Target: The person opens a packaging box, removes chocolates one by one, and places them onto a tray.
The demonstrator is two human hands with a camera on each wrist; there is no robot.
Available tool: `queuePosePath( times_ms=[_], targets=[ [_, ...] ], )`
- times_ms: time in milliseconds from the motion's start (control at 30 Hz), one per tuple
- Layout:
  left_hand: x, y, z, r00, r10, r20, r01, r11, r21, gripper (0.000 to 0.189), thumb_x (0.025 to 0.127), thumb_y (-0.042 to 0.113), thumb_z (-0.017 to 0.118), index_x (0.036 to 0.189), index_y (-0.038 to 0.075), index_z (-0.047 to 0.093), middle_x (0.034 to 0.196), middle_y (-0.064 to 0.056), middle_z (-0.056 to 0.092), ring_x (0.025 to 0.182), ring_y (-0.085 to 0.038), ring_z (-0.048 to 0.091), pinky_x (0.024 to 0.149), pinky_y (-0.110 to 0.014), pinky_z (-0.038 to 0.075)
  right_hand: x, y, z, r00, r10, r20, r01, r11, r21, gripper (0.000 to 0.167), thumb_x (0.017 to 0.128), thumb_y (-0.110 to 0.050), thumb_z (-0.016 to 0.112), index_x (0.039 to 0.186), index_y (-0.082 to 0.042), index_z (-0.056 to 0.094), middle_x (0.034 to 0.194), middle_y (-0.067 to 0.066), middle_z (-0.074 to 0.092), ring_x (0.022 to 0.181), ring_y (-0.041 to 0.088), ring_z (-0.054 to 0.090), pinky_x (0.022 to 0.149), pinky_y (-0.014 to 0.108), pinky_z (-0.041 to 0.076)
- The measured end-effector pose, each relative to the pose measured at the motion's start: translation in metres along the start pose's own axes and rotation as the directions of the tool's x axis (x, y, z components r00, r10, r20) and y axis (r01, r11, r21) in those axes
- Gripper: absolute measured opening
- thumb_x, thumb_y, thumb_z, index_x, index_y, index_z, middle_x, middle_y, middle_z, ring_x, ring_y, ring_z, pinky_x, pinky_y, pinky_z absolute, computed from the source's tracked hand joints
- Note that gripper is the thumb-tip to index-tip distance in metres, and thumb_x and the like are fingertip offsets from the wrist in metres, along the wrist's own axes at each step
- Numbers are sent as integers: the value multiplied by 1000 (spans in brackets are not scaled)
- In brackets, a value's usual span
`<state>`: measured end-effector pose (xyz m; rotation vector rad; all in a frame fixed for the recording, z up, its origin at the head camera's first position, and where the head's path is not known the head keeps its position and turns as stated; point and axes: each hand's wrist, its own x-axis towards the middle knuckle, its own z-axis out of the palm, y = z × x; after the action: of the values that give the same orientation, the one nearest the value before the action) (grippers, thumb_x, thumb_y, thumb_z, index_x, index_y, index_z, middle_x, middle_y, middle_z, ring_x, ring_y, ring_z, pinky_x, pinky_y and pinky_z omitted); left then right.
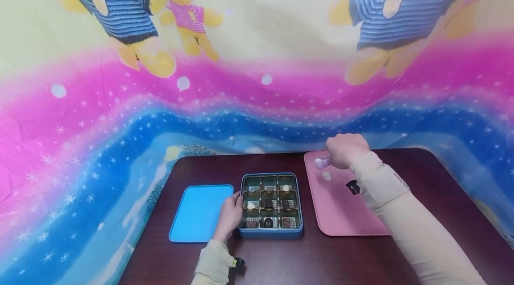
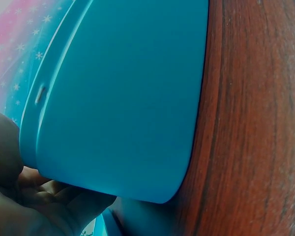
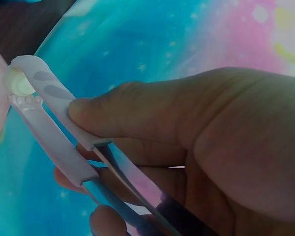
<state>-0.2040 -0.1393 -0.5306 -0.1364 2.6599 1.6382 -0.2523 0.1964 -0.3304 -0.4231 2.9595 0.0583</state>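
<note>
My right hand (image 1: 347,150) is raised over the pink board (image 1: 333,213). It grips metal tongs (image 3: 54,140) with pale, paw-shaped tips, thumb on one arm and fingers behind the other. A round, cream-white chocolate (image 3: 19,82) sits pinched between the tips. On the left, my left hand (image 1: 230,216) holds the left side of a blue tin (image 1: 271,234), thumb at the rim and fingers against the outer wall. Inside, a gold divided tray bears white chocolates, one at back right (image 1: 286,188), one at middle left (image 1: 250,205). Dark chocolates (image 1: 268,222) fill the other middle and front compartments.
A light blue lid (image 1: 198,213) lies flat left of the tin. Another small whitish piece (image 1: 327,176) shows over the pink board below the tongs. Everything stands on a dark wooden table (image 1: 273,262), with a bear-printed cloth (image 1: 249,97) hanging behind it.
</note>
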Motion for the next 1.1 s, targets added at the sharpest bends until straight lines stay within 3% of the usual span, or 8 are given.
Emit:
queuePosePath(
  times_ms=[300,367,467,567,767,1100],
  targets=[
    [1,0,-2,1000,6,13,-6,1000,-25,44,109,11,42,145,-13,44,132,-29,60,72,-22,57,54,-34,43,3,30,18,998,43,41,-44,999,15,18,90,-29,77,89,-12,72,72,2,60,68,22,54,59,41,48],
    [0,0,-2,1000,8,9,-8,1000,-19,43,109,11,43,144,-13,45,132,-29,60,76,-25,60,58,-37,48,5,36,24,997,62,56,-63,998,24,21,89,-32,78,91,-12,73,76,3,62,69,23,55,59,41,49],
    [-1,0,-1,1000,11,-1,-11,1000,-6,43,108,11,44,143,-14,46,134,-29,59,100,-34,66,79,-48,56,7,44,34,994,75,74,-78,996,36,24,88,-32,80,94,-10,74,83,5,66,72,24,56,59,42,49],
    [-1,-1,0,1000,12,-10,-12,1000,5,43,108,11,44,143,-14,47,137,-29,57,123,-38,59,99,-53,50,9,50,43,993,78,85,-82,996,44,19,88,-25,79,96,-8,73,87,9,68,73,25,56,58,44,49],
    [-2,0,0,1000,6,-12,-5,1000,7,43,108,11,44,143,-13,47,136,-29,58,123,-39,58,99,-55,49,12,53,54,993,79,86,-82,996,27,12,87,-15,76,96,-8,73,92,12,68,78,29,61,62,49,52],
    [-2,0,-1,1000,19,-14,-19,1000,10,42,108,10,45,143,-13,48,136,-29,58,122,-39,59,98,-55,50,19,55,64,991,88,103,-89,996,9,25,89,-21,77,108,-5,73,102,18,70,82,31,62,63,48,52]
  ],
)
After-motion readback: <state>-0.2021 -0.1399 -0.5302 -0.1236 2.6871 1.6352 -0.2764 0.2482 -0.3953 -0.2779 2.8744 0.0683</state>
